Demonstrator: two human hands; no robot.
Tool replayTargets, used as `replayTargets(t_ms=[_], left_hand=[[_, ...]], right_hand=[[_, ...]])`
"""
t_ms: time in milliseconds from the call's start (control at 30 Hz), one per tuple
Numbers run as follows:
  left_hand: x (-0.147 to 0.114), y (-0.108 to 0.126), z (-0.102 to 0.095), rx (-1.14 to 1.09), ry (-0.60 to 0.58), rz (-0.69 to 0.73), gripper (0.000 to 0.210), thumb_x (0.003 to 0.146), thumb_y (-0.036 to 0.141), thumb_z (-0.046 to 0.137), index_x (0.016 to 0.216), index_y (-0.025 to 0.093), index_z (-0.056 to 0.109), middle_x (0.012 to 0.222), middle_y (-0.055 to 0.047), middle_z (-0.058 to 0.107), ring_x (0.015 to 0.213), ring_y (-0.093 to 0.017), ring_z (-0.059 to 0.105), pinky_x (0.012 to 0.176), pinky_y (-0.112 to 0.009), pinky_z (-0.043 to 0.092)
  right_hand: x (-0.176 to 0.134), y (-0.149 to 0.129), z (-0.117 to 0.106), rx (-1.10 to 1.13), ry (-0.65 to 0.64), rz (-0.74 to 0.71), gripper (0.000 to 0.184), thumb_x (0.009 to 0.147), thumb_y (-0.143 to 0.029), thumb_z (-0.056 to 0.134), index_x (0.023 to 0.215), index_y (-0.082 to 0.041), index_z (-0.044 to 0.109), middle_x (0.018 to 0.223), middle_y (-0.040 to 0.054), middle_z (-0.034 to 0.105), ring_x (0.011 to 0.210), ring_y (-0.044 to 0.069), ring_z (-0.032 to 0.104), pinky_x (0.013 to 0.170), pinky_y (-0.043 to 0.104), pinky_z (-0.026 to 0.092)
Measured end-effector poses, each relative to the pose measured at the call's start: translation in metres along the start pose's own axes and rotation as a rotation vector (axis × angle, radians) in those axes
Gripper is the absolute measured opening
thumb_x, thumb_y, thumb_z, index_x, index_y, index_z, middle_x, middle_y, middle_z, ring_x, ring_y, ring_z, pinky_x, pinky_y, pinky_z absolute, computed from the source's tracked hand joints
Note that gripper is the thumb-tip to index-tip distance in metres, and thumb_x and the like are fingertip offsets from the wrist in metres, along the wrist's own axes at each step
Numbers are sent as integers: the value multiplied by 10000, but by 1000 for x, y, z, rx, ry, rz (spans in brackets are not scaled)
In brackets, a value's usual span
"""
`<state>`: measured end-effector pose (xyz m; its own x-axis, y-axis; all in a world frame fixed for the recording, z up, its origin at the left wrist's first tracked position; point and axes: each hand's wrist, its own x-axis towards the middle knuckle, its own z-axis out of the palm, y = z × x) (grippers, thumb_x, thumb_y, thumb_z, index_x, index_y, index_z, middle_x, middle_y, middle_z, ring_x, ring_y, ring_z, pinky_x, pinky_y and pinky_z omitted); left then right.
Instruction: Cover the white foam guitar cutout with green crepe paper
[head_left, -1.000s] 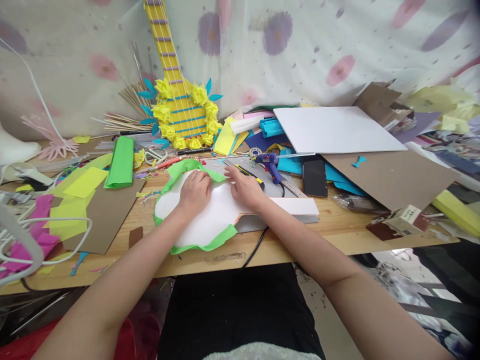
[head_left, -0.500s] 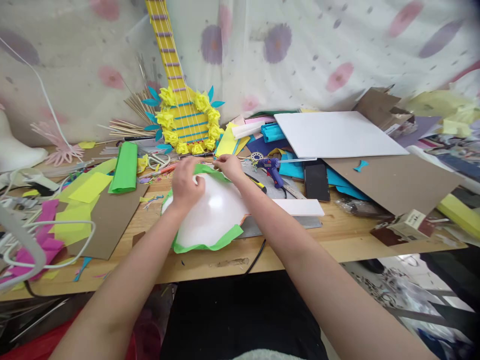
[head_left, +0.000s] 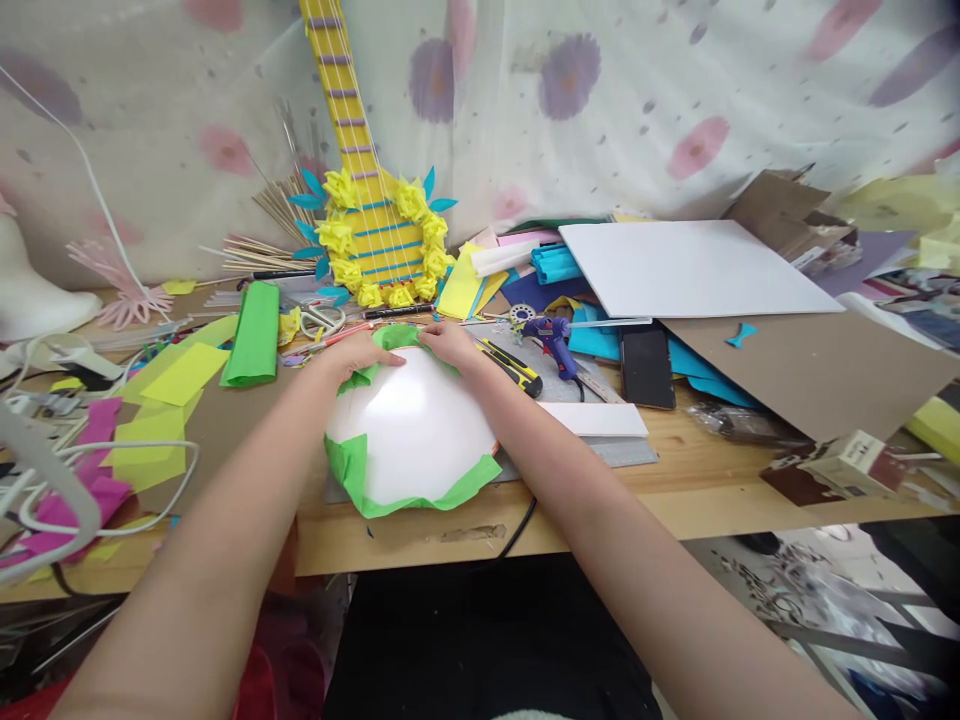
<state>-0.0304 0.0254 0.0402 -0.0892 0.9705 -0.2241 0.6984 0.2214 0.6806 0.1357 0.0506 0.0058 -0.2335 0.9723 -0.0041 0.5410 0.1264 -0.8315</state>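
Note:
A white rounded board (head_left: 420, 430) lies flat before me, with a strip of green crepe paper (head_left: 469, 483) folded over parts of its rim. A white neck-like strip (head_left: 596, 418) sticks out to the right beyond my forearm. At the board's far left edge, my left hand (head_left: 364, 352) has its fingers closed over the green paper, thumb on the white face. My right hand (head_left: 450, 345) pinches the green paper at the far edge, just right of the left hand. The fingertips of both hands are partly hidden.
Behind stands a yellow paper guitar (head_left: 382, 240) with flowers. To the right are a utility knife (head_left: 517, 368), a blue glue gun (head_left: 553, 345), a black phone (head_left: 646, 368) and a white board (head_left: 697, 268). A green paper roll (head_left: 253, 335) and white cables (head_left: 112, 445) lie left.
My left hand has come down from above the board onto its far left rim and now grips the green paper there. My right hand stays at the far edge, still pinching.

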Motion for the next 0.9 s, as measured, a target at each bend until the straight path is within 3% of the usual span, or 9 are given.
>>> replayTargets(t_ms=[133, 267, 567, 900], left_hand=[[-8, -3, 8, -264, -37, -12, 725, 302, 359, 871, 981, 222, 657, 775, -32, 702, 660, -234, 644, 572, -342, 518], [-6, -8, 11, -347, 4, 19, 720, 280, 348, 863, 953, 199, 654, 721, -9, 676, 615, -208, 620, 550, -322, 497], [-1, -15, 16, -376, 66, 102, 674, 283, 366, 848, 903, 188, 654, 731, 18, 649, 618, -151, 569, 602, -290, 470], [-8, -15, 19, -407, 113, 84, 613, 283, 327, 856, 848, 184, 664, 745, 14, 643, 660, -154, 573, 592, -268, 452]], right_hand=[[-2, 5, 5, -33, 122, -113, 257, 849, -261, 457, 723, -150, 652, 697, 0, 606, 715, 148, 546, 714, 261, 429], [-7, 4, 3, -1, 184, -140, 226, 857, -241, 441, 806, -164, 647, 744, -1, 616, 744, 150, 537, 753, 266, 421], [-11, 5, 5, 36, 227, -173, 234, 878, -248, 439, 873, -162, 656, 826, 18, 649, 807, 159, 568, 786, 267, 426], [-17, 4, 3, 66, 202, -187, 231, 840, -239, 491, 896, -164, 702, 866, 16, 690, 843, 175, 607, 806, 285, 445]])
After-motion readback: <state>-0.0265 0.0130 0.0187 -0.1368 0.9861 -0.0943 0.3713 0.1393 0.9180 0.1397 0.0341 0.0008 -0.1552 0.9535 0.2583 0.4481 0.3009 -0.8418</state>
